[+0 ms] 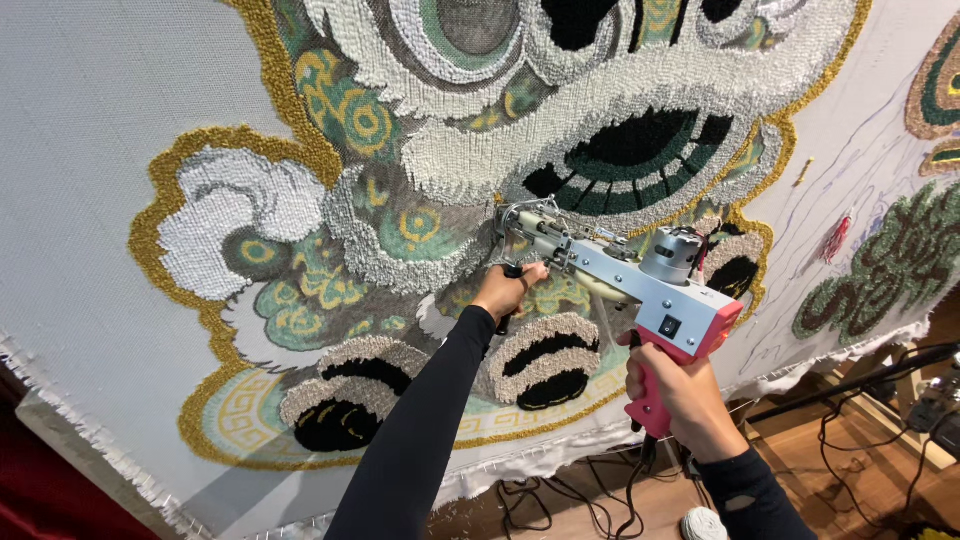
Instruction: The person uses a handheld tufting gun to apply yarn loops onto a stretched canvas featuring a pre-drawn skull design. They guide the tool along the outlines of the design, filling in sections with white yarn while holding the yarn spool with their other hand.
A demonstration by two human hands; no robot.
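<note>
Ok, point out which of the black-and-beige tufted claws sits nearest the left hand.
It is the right-hand claw, directly below the left hand and partly behind that forearm. The other claw lies further left and lower, near the gold border.

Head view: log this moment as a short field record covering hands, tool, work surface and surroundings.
left hand: grips the black front handle of the tufting gun
right hand: wrapped around the pink rear grip
tufting gun: silver body, pink grip, needle end against the cloth
backing cloth: white, stretched, fringed lower edge
tufted design: gold outline, white, green and black yarn areas
floor: wood, black cables lying across it
</note>
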